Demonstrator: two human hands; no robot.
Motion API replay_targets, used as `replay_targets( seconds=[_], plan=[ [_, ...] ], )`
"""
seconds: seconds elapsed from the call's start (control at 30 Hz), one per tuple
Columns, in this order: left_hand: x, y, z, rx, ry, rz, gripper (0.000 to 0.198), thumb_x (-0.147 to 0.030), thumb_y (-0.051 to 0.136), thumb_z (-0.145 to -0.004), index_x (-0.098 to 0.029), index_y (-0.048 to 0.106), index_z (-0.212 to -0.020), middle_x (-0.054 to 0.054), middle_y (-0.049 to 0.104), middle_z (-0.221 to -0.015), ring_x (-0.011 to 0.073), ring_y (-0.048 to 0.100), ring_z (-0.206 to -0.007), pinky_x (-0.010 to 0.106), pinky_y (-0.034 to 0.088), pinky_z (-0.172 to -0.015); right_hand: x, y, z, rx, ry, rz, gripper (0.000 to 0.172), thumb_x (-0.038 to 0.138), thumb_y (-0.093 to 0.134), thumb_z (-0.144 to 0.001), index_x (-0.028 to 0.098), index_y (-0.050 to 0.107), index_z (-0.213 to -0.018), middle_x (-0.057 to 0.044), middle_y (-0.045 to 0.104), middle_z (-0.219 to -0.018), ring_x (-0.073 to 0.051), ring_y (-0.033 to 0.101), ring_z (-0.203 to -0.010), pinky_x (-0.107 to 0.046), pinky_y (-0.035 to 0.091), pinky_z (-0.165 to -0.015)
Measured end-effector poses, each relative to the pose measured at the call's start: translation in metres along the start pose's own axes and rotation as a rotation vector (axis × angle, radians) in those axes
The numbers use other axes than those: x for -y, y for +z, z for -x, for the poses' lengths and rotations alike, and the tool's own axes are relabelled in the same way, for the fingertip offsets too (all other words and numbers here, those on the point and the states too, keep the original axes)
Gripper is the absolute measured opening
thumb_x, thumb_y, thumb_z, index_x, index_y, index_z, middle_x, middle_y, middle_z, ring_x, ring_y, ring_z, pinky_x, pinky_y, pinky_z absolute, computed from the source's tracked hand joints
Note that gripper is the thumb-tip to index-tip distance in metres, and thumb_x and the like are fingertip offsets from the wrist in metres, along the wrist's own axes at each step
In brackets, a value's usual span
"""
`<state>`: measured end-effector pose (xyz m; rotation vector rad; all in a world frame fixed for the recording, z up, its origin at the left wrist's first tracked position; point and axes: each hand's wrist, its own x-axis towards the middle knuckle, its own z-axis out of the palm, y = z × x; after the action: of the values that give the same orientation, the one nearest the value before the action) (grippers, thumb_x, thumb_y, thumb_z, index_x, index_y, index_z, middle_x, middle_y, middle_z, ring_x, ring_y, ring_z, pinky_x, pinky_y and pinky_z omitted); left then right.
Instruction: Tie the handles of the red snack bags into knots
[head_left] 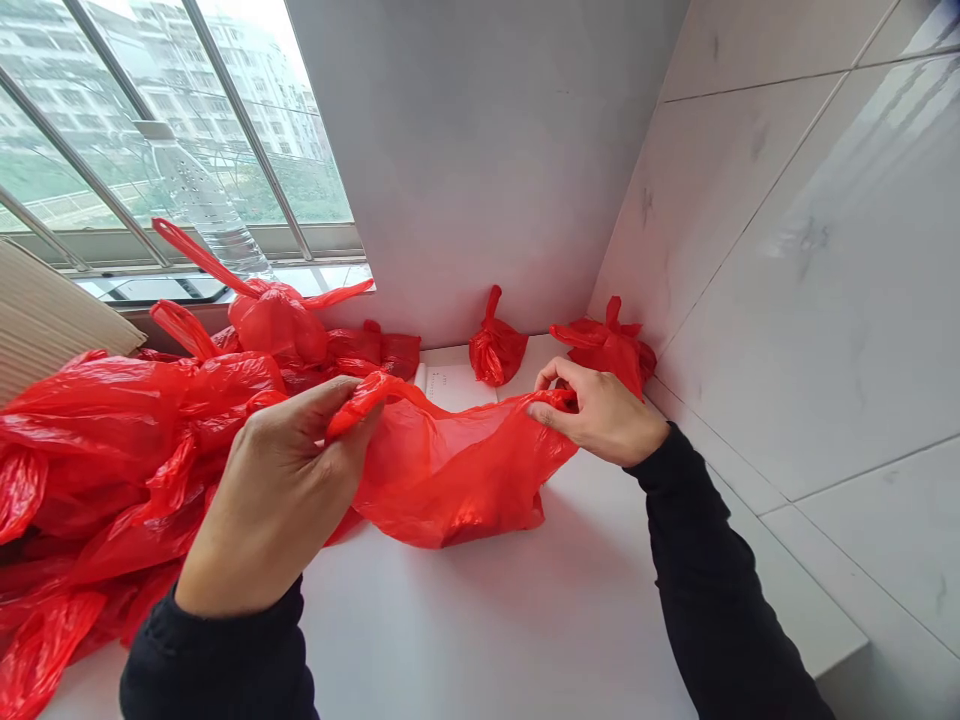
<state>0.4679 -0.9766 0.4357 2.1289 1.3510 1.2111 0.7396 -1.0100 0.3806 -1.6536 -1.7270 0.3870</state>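
Observation:
A red plastic bag (457, 470) is stretched between my two hands above the white tabletop (495, 630). My left hand (289, 480) pinches its left handle, the fingers closed round the plastic. On the other side, my right hand (600, 410) grips the bag's upper right edge between thumb and fingers. The bag's mouth sags between the hands, and its lower part hangs close to the tabletop. Whether anything lies inside the bag I cannot tell.
A heap of red bags (112, 450) fills the left side. Behind are a small knotted red bag (496, 345) and another knotted bag (611, 350) by the tiled wall (840, 280). A clear plastic bottle (202, 200) stands at the barred window.

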Motion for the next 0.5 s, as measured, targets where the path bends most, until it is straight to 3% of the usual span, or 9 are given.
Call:
replay_targets(
  seconds=[0.13, 0.3, 0.4, 0.5],
  plan=[
    [-0.0059, -0.0003, 0.0011, -0.013, 0.025, -0.056, 0.025, -0.044, 0.056, -0.082, -0.022, 0.059, -0.07, -0.003, 0.052, -0.067, 0.0136, 0.049, -0.065, 0.021, 0.039, -0.054, 0.0035, -0.0036, 0.0025, -0.01, -0.003, -0.181, 0.025, 0.043, 0.068, -0.084, 0.025, 0.058, -0.098, 0.005, 0.062, -0.071, -0.013, 0.056, -0.061, -0.027, 0.043, -0.058],
    [-0.0101, 0.0023, 0.0035, -0.072, -0.072, 0.05, 0.03, -0.041, 0.061, -0.079, -0.02, 0.052, -0.06, -0.004, 0.038, -0.058, 0.0108, 0.034, -0.055, 0.022, 0.029, -0.046, 0.0065, -0.0079, 0.007, -0.031, -0.036, -0.361, 0.039, 0.046, 0.075, -0.079, 0.024, 0.061, -0.109, 0.001, 0.067, -0.082, -0.016, 0.063, -0.073, -0.028, 0.049, -0.062],
    [-0.0108, 0.0042, 0.0036, -0.171, -0.118, 0.013, 0.031, -0.034, 0.063, -0.079, -0.019, 0.049, -0.056, -0.004, 0.032, -0.055, 0.0099, 0.03, -0.054, 0.023, 0.027, -0.046, 0.0074, -0.0092, 0.0081, -0.05, -0.003, -0.383, 0.04, 0.045, 0.076, -0.079, 0.024, 0.062, -0.11, 0.0, 0.069, -0.084, -0.017, 0.065, -0.077, -0.03, 0.052, -0.066],
    [-0.0103, 0.0053, 0.0028, -0.182, -0.103, 0.04, 0.031, -0.033, 0.061, -0.08, -0.019, 0.046, -0.057, -0.004, 0.034, -0.056, 0.0094, 0.031, -0.054, 0.022, 0.027, -0.046, 0.0084, -0.0103, 0.0087, -0.077, 0.005, -0.386, 0.036, 0.04, 0.075, -0.08, 0.024, 0.062, -0.11, -0.002, 0.071, -0.088, -0.019, 0.067, -0.082, -0.035, 0.054, -0.074]
  ],
)
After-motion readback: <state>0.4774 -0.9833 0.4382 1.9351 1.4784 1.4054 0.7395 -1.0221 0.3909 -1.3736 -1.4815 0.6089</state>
